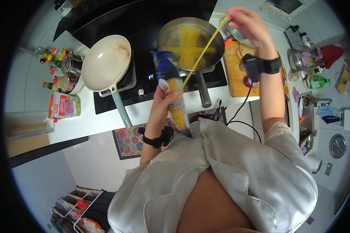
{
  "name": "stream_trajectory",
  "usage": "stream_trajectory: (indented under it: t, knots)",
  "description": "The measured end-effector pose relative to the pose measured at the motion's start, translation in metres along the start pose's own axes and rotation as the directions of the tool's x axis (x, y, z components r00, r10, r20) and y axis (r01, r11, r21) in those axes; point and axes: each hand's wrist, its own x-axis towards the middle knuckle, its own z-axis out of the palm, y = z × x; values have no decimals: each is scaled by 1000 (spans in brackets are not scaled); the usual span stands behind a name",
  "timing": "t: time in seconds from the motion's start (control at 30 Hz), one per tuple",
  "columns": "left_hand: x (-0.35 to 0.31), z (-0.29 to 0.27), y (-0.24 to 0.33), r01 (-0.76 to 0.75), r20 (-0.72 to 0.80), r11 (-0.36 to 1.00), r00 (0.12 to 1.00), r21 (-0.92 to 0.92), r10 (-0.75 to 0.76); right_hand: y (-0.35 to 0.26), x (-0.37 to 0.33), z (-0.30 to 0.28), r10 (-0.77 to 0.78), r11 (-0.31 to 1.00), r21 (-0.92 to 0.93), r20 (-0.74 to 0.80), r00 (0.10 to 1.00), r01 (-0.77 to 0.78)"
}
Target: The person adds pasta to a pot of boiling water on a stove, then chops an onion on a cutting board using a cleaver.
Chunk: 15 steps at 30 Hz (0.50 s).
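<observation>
My left hand [162, 104] is wrapped round a blue and yellow packet of spaghetti [176, 100], tilted upright in front of the stove. My right hand [246, 26] is raised at the upper right, its fingers pinching the top of a thin bundle of spaghetti [208, 47]. That bundle slants down to the left, its lower end beside the packet. Behind it, a dark frying pan [167, 30] sits on the right burner. Dry yellow spaghetti [188, 42] lies crossed inside that pan. The packet's top hides a bit of the pan's left rim.
A cream frying pan [105, 62] stands on the left burner, handle toward me. Right of the stove lies a wooden cutting board [234, 83] with a purple onion [248, 81]. A black cable [241, 106] hangs from my right wrist. Bottles [58, 54] crowd the left corner.
</observation>
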Motion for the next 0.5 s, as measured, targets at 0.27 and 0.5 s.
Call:
stream_trajectory:
  t: [0.27,0.5]
  knots:
    - [-18,-35,5,-56,-269,998,961,29,62,63,41,-68,-71,980,143,-382,921,135]
    - [-15,-25,3,-106,-291,994,951,-1,101,155,57,-41,-101,912,-395,-480,871,-112]
